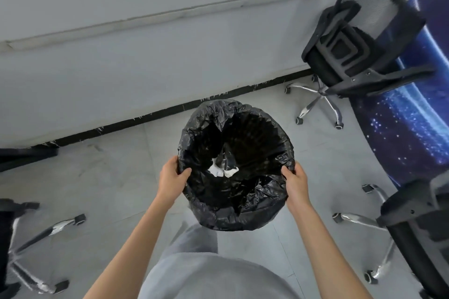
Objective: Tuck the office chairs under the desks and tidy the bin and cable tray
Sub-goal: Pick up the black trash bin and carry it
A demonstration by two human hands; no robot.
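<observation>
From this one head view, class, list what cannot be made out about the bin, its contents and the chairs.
- Bin: its own wall, covered by the black liner.
- White scraps: too small and dark to identify.
- Chair at left: seat cut off by the frame edge.
- Cable tray: not in view.

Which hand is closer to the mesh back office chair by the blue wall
Right. The right hand grips the bin rim on the side toward the mesh chair; the left hand grips the opposite rim, farther away.
</observation>
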